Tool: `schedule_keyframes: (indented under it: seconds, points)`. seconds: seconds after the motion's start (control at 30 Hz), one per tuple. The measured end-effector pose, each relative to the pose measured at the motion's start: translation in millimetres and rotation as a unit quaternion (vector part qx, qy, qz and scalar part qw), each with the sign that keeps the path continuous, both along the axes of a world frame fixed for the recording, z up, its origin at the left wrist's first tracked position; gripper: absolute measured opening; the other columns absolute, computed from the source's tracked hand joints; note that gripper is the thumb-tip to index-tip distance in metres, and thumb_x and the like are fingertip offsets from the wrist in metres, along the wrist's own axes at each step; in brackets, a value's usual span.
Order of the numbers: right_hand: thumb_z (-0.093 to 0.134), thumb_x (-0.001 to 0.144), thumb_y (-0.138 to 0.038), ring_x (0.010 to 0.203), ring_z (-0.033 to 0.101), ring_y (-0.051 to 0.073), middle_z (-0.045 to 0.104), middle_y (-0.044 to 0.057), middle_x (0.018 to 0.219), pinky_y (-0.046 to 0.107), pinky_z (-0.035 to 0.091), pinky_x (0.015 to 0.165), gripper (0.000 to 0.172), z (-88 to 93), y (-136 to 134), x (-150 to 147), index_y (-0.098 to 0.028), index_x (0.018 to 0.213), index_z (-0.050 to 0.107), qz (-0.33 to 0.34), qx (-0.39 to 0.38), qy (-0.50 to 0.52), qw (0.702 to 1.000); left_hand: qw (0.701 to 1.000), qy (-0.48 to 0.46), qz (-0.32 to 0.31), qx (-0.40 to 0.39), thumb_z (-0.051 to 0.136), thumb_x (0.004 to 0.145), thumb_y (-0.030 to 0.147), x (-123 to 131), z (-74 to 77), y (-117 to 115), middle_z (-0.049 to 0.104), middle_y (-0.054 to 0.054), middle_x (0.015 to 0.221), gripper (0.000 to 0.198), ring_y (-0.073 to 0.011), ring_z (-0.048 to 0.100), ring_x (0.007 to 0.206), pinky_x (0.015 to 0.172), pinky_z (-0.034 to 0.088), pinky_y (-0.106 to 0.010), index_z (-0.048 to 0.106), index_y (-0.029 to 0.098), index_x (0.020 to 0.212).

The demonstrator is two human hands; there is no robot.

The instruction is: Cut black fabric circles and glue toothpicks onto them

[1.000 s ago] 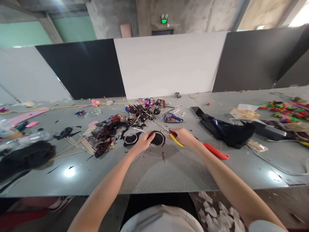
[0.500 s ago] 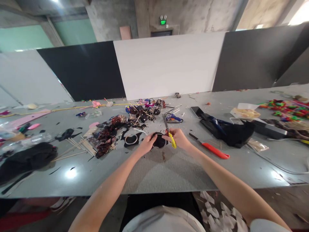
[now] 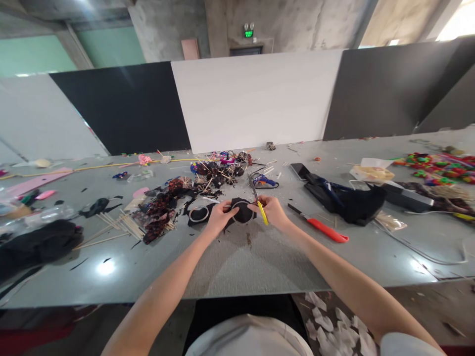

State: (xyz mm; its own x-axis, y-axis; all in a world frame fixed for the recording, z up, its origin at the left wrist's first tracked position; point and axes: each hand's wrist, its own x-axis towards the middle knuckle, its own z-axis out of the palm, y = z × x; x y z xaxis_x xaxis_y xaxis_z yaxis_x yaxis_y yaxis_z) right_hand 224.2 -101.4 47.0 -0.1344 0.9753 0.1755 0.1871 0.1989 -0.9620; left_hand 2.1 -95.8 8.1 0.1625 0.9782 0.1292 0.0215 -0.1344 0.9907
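Note:
My left hand point(image 3: 220, 217) is closed, thumb and fingers pinching the left edge of a piece of black cloth point(image 3: 243, 211). A thin pale ring point(image 3: 243, 223) lies against that cloth, between my two hands. My right hand point(image 3: 272, 211) is closed around yellow-handled scissors point(image 3: 262, 212), their grey blades pointing away from me. Its fingertips also touch the right side of the ring and cloth. Left of my left hand, a second pale ring point(image 3: 198, 221) rests on more black cloth. My fingers partly hide the scissors' handles.
A red-handled cutting tool point(image 3: 326, 230) lies to the right, near a black bag point(image 3: 345, 200) and a phone point(image 3: 298, 171). Behind my hands are a blue glue gun point(image 3: 265, 182) and dark bundles with sticks point(image 3: 218, 173). Wooden sticks point(image 3: 124, 225) and black fabric point(image 3: 40, 242) lie left.
My left hand has shifted slightly left, and the black cloth now looks flatter, with more of the ring's outline showing. The scissors have turned slightly in my right hand.

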Motion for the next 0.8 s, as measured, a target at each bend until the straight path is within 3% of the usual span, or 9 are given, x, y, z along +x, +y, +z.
schedule_keyframes:
  seconds: [0.2, 0.47, 0.67, 0.8]
  points:
    - [0.085, 0.059, -0.066, 0.062, 0.052, 0.013, 0.060, -0.001, 0.067, 0.028, 0.042, 0.060, 0.055, 2.5, -1.9, -0.5, -0.018, 0.072, 0.061, 0.009, -0.001, 0.004, 1.000, 0.999, 0.012, 0.003, 0.032, 0.076, 0.082, 0.053, 0.5, 4.3, -2.8, 0.079, -0.007, 0.096, 0.041, -0.0240, 0.073, 0.088, 0.080, 0.056, -0.032, 0.076, 0.015, 0.098]
    - [0.085, 0.060, -0.063, 0.068, 0.060, 0.018, 0.067, 0.004, 0.070, 0.031, 0.047, 0.065, 0.052, -1.3, -0.3, -0.5, -0.017, 0.074, 0.067, -0.002, 0.010, 0.003, 1.000, 0.998, 0.027, 0.031, 0.042, 0.074, 0.082, 0.059, -0.6, 4.5, -1.0, 0.067, 0.000, 0.070, 0.045, -0.0182, 0.062, 0.071, 0.065, 0.045, -0.026, 0.072, 0.015, 0.076]
    - [0.088, 0.060, -0.056, 0.067, 0.059, 0.018, 0.067, 0.003, 0.069, 0.031, 0.046, 0.066, 0.045, -6.4, 3.7, -0.1, -0.019, 0.071, 0.066, -0.044, 0.026, 0.035, 0.998, 0.997, -0.070, -0.016, -0.017, 0.084, 0.076, 0.049, 3.3, 3.5, -3.3, 0.077, -0.005, 0.092, 0.042, -0.0200, 0.069, 0.080, 0.075, 0.055, -0.029, 0.078, 0.015, 0.099]
    - [0.086, 0.063, -0.058, 0.068, 0.060, 0.019, 0.068, 0.003, 0.070, 0.031, 0.046, 0.065, 0.044, -8.6, 6.4, 1.8, -0.020, 0.071, 0.065, -0.058, 0.036, 0.040, 0.997, 0.985, -0.147, -0.033, -0.079, 0.090, 0.070, 0.043, 4.2, 5.1, -4.5, 0.079, -0.008, 0.101, 0.044, -0.0237, 0.073, 0.086, 0.081, 0.061, -0.038, 0.079, 0.015, 0.102]
